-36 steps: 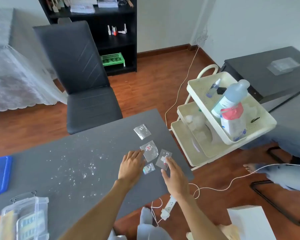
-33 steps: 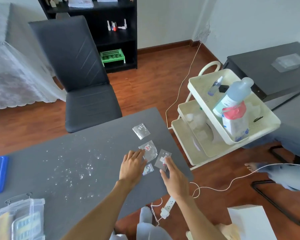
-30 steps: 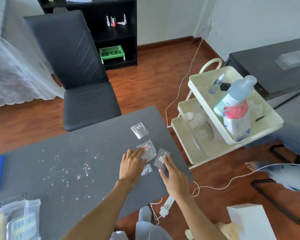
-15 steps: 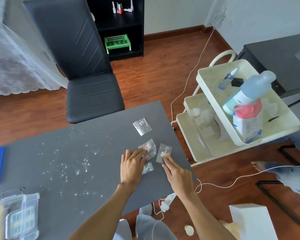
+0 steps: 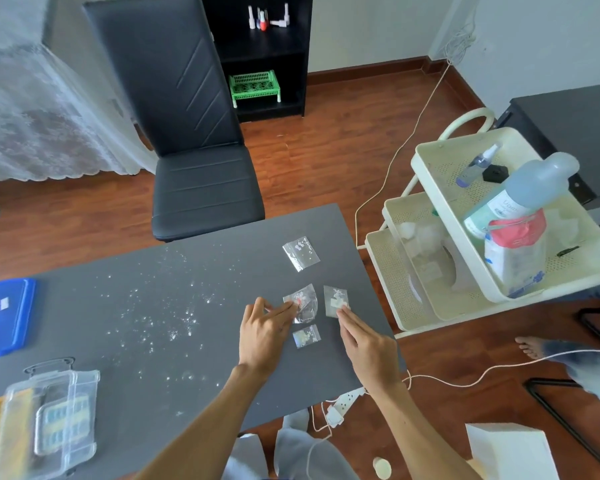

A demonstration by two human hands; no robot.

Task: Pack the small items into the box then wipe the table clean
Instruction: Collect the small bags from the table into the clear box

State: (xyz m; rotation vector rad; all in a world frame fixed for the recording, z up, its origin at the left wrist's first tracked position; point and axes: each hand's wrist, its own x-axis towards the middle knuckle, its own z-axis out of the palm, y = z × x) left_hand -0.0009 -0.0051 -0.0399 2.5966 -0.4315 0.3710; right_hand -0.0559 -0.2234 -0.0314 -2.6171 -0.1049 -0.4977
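Hands uncurled, a person touches a crumpled packet [image 5: 305,304] with the left hand [image 5: 262,336] and a flat packet [image 5: 334,298] beside it with the right hand [image 5: 368,344] on the grey table [image 5: 146,348], clear box [image 5: 49,420] well apart at left.

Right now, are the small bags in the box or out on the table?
Out: four bags lie flat on the grey table, apart from the clear box.

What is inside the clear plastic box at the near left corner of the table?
Through the clear plastic box, a smaller transparent case with pale blue and yellowish pieces shows. Blur and the box's own walls hide whatever else may lie inside.
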